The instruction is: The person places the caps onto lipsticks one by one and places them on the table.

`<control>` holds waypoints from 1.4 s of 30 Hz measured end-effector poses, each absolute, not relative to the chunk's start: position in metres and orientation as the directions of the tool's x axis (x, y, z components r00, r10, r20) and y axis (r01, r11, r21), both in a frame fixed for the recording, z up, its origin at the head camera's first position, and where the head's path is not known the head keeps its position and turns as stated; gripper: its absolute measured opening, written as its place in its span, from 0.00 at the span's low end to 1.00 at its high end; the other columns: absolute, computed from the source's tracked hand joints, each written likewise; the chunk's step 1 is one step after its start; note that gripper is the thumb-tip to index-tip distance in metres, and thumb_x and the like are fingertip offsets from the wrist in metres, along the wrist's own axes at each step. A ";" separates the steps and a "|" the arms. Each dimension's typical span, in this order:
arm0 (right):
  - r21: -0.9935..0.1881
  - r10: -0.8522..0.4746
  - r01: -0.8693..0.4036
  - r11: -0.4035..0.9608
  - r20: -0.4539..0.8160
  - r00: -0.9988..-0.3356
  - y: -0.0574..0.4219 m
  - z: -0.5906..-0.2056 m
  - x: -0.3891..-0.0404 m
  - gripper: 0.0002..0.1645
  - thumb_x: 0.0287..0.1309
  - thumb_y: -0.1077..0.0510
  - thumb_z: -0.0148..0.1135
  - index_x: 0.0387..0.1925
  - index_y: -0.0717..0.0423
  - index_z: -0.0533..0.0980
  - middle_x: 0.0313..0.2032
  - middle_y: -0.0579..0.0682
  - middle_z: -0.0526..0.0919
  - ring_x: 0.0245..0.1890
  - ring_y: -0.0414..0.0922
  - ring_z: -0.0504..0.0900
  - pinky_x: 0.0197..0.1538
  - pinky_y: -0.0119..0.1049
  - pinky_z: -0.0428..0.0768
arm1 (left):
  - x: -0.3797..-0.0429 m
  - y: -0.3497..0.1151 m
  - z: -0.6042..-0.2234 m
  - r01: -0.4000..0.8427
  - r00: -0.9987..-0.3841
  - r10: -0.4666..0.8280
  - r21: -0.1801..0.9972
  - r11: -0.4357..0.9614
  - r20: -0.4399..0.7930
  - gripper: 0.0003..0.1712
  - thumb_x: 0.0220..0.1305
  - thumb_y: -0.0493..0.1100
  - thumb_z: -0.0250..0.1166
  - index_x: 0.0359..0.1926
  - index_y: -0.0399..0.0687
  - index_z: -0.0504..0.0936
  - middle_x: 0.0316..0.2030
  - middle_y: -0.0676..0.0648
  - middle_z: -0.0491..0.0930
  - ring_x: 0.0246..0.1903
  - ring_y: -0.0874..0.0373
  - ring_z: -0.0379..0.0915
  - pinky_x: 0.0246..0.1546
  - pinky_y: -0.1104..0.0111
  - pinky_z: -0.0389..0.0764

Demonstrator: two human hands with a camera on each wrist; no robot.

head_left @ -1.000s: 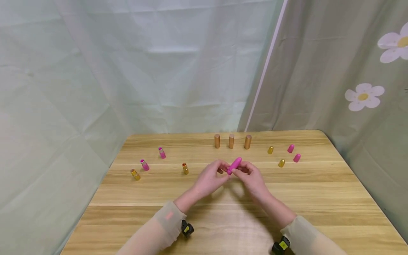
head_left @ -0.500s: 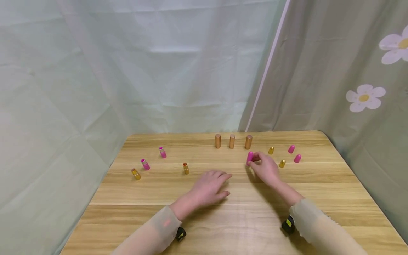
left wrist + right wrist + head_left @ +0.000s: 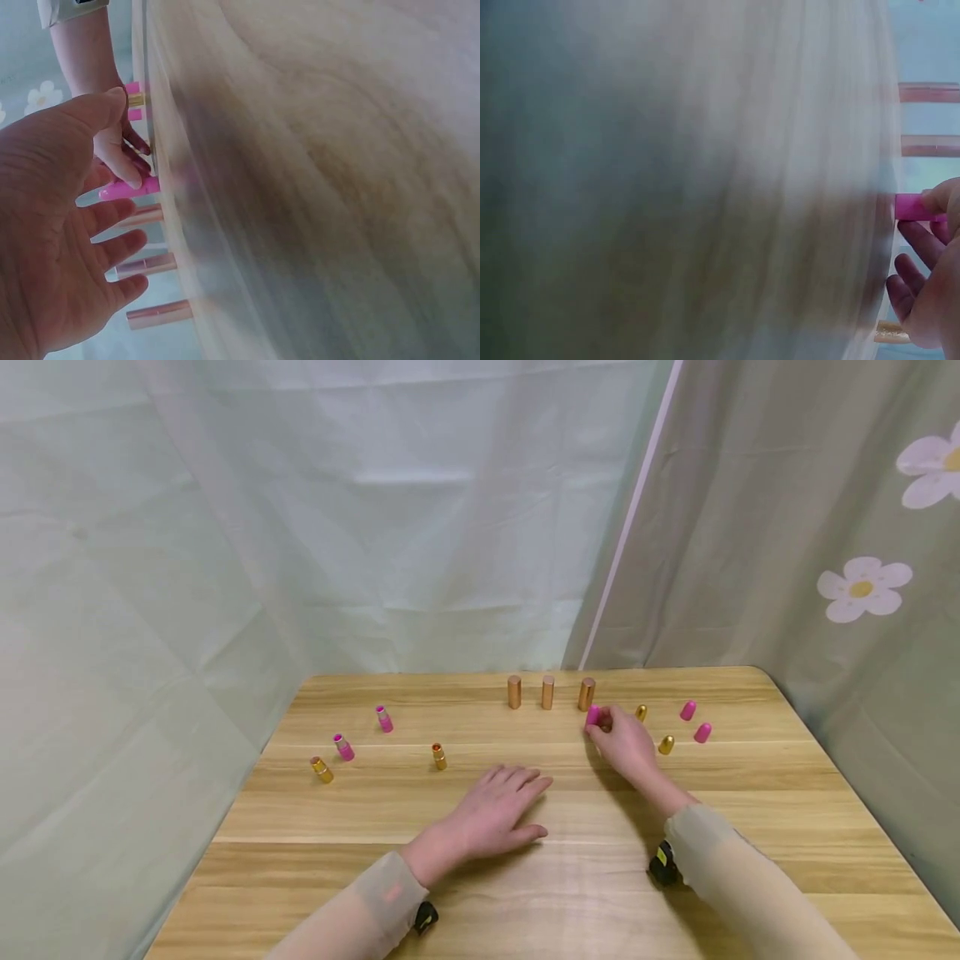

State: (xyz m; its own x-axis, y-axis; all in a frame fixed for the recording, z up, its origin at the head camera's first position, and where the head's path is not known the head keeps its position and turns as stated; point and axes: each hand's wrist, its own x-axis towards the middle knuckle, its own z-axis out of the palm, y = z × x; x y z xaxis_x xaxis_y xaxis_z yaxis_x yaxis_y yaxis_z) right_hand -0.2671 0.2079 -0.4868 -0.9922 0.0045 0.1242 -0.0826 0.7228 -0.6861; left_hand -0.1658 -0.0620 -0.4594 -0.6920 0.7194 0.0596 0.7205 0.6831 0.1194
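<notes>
My right hand (image 3: 627, 745) pinches a pink lipstick tube (image 3: 592, 716) between thumb and fingers. The tube stands upright, just in front of the rightmost copper tube (image 3: 587, 695). In the right wrist view the base of the pink lipstick tube (image 3: 910, 207) shows at the table surface, with its other end behind my thumb. My left hand (image 3: 491, 814) holds nothing; its fingers are spread over the middle of the table. The left wrist view shows the relaxed fingers of that left hand (image 3: 52, 225) with the pink lipstick tube (image 3: 124, 190) beyond them.
Two more upright copper tubes (image 3: 514, 692) line the back of the wooden table (image 3: 570, 893). Right of my right hand stand gold caps (image 3: 667, 745) and pink caps (image 3: 702, 732). At left are uncapped pink bases (image 3: 343, 747) and gold bases (image 3: 439, 757). Curtains (image 3: 450, 527) hang behind.
Both hands held the pink lipstick tube together; the left hand let go and spread its fingers. The right hand carried the tube right and back, toward the copper tubes.
</notes>
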 end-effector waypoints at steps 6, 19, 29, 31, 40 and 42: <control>-0.678 0.023 -0.078 0.731 0.138 -0.990 0.208 -0.488 -0.276 0.24 0.66 0.50 0.67 0.57 0.61 0.76 0.47 0.59 0.85 0.46 0.55 0.82 0.52 0.53 0.77 | -0.164 -0.062 -0.461 0.719 -0.693 0.717 0.130 0.682 0.073 0.44 0.71 0.68 0.58 0.78 0.50 0.62 0.73 0.42 0.65 0.72 0.45 0.60 0.72 0.45 0.56; -0.693 -0.023 -0.118 0.711 0.145 -0.989 0.210 -0.486 -0.270 0.31 0.65 0.55 0.67 0.65 0.63 0.71 0.50 0.61 0.85 0.51 0.59 0.83 0.55 0.56 0.76 | -0.163 -0.062 -0.463 0.701 -0.709 0.705 0.148 0.697 0.035 0.44 0.72 0.68 0.56 0.79 0.52 0.60 0.75 0.43 0.62 0.73 0.44 0.57 0.73 0.45 0.53; -0.671 -0.078 -0.192 0.716 0.197 -0.977 0.228 -0.458 -0.236 0.30 0.67 0.56 0.65 0.67 0.61 0.71 0.59 0.63 0.81 0.59 0.63 0.78 0.59 0.61 0.75 | -0.163 -0.062 -0.458 0.720 -0.693 0.717 0.127 0.683 0.071 0.43 0.72 0.68 0.56 0.78 0.51 0.62 0.74 0.43 0.64 0.72 0.46 0.59 0.73 0.45 0.56; -0.642 -0.070 -0.209 0.737 0.234 -0.970 0.237 -0.451 -0.232 0.29 0.67 0.55 0.64 0.66 0.61 0.73 0.58 0.62 0.81 0.61 0.63 0.76 0.59 0.61 0.74 | -0.164 -0.060 -0.457 0.727 -0.686 0.722 0.116 0.677 0.083 0.42 0.73 0.67 0.56 0.78 0.51 0.62 0.74 0.43 0.64 0.72 0.46 0.59 0.73 0.45 0.56; -0.618 0.041 -0.154 0.771 0.289 -0.956 0.299 -0.433 -0.222 0.27 0.71 0.51 0.61 0.63 0.63 0.75 0.56 0.64 0.80 0.49 0.63 0.75 0.47 0.56 0.71 | -0.166 -0.047 -0.447 0.759 -0.651 0.751 0.103 0.643 0.106 0.41 0.74 0.66 0.55 0.78 0.51 0.62 0.73 0.47 0.66 0.72 0.49 0.60 0.74 0.48 0.53; -0.618 0.068 -0.136 0.774 0.296 -0.953 0.314 -0.433 -0.222 0.28 0.71 0.50 0.60 0.63 0.63 0.74 0.56 0.65 0.80 0.48 0.64 0.75 0.46 0.56 0.71 | -0.167 -0.043 -0.445 0.766 -0.642 0.759 0.097 0.635 0.107 0.40 0.74 0.66 0.55 0.78 0.52 0.63 0.73 0.49 0.67 0.72 0.49 0.60 0.75 0.49 0.52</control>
